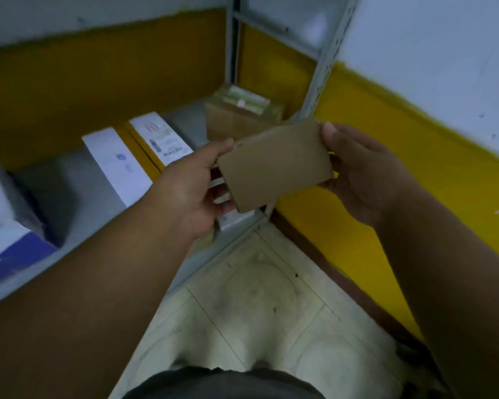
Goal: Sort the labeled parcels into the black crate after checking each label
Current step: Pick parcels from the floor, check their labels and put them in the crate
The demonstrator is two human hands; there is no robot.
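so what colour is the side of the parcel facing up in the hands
Plain brown cardboard, no label showing on that face of the parcel; seen in the head view.

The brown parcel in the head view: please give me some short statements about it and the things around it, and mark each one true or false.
1. Both hands hold the brown parcel: the left hand on its left side, the right hand on its right side. True.
2. The face of the parcel turned toward the camera shows a white label. False: that face is plain brown; no label shows on it.
3. A white box with print lies on the grey shelf. True.
4. The black crate stands on the floor below the parcel. False: no black crate is in view; only the tiled floor shows there.
5. A brown carton sits at the far end of the shelf. True.
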